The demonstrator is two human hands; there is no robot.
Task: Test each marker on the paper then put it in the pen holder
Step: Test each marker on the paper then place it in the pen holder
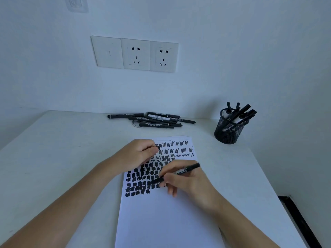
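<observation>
My right hand (186, 183) grips a black marker (188, 169) like a pen, its tip down on the white paper (157, 221) among rows of black scribbles. My left hand (138, 154) rests on the paper's upper left part with its fingers curled round a small black cap (158, 147). Several black markers (152, 119) lie in a loose pile at the back of the table. A black mesh pen holder (230, 129) with several markers in it stands at the back right.
The white table (62, 158) meets a white wall with a row of sockets (135, 53). The table's right edge drops to a dark floor strip (300, 221).
</observation>
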